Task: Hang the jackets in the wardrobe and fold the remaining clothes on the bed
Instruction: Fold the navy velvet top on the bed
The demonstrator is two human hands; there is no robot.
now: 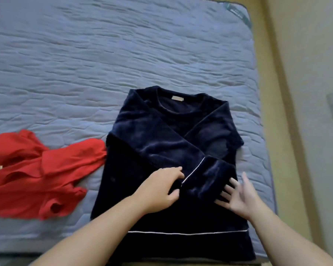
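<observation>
A navy top lies flat at the bed's near right corner, sleeves crossed. The left hand pinches one sleeve by its cuff; the right hand, fingers spread straight, touches that cuff. A crumpled red garment lies by the near left edge

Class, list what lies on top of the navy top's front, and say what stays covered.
Two folded sleeves cross on the navy top; the left hand grips the upper sleeve, the right hand touches its cuff. The chest beneath them is hidden.
</observation>
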